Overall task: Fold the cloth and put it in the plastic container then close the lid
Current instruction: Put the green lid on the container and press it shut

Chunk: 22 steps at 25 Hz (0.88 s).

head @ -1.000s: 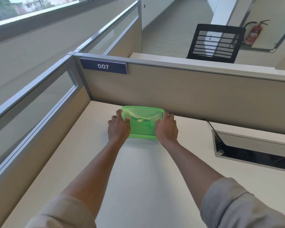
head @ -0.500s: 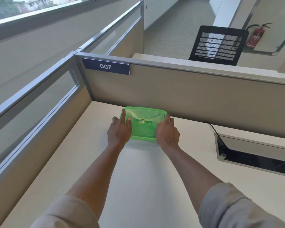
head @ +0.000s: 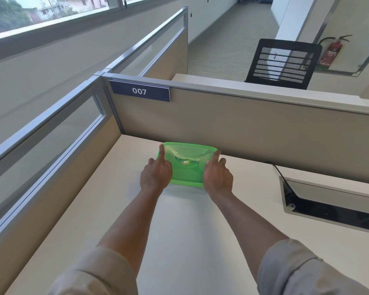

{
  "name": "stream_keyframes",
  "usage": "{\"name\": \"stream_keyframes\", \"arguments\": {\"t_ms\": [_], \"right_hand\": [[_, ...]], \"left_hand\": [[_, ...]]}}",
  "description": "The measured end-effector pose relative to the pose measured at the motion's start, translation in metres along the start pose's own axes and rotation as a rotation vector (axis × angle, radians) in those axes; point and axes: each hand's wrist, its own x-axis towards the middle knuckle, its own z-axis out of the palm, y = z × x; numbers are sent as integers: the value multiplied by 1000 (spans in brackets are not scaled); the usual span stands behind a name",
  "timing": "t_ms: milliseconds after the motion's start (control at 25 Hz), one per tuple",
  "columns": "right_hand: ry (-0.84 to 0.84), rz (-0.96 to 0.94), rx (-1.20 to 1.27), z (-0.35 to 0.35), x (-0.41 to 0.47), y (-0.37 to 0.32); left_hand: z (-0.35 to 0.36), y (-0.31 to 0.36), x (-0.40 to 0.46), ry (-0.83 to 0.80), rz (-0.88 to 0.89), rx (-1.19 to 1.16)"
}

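Hidden from my view

I cannot see inside the green container [head: 188, 167]: its lid covers it. My hands hide its near corners, and its logo is too small to read.

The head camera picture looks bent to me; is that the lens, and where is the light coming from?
Head view: wide-angle lens bows the partition rails; daylight enters from the window upper left; the green container and both hands are sharp, with soft shadow beneath.
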Motion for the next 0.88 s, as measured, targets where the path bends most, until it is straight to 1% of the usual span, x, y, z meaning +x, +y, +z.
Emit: {"name": "stream_keyframes", "arguments": {"t_ms": [400,560,880], "right_hand": [[-29,-6,-44,1,2,-1],[-68,0,-28,-1,4,-1],[-89,-5,-17,-3,5,0]], "left_hand": [[2,-2,7,-14,4,60],[3,-2,8,-11,21,71],[2,-2,11,-17,29,82]]}}
